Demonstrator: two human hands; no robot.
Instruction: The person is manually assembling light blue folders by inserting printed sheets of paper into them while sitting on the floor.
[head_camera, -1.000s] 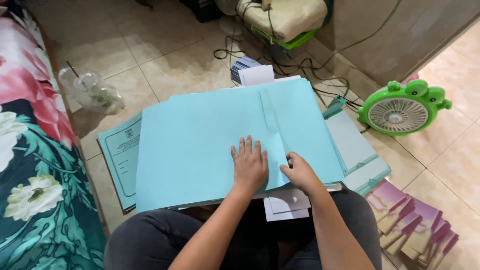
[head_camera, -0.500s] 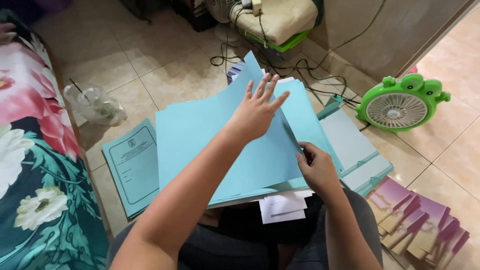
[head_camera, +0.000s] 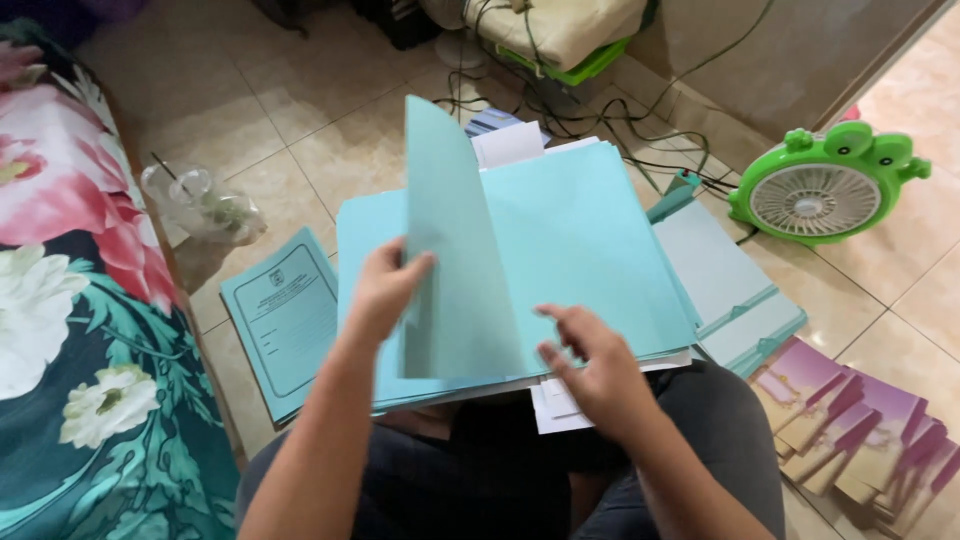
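1. The turquoise sheet (head_camera: 455, 250) is a plain, unprinted piece of thin card. It stands almost upright on its lower edge, turned edge-on toward the camera, so it looks like a tall, narrow, slanted shape. Its top corner rises well above the pile beneath it. Its lower edge meets the pile near the middle.
2. The stack of turquoise folders (head_camera: 590, 250) lies flat across the person's lap. The top face is bare and smooth, and the layered edges show along the near side. A few white papers (head_camera: 555, 405) stick out from under its near edge. More white paper peeks out at its far edge.
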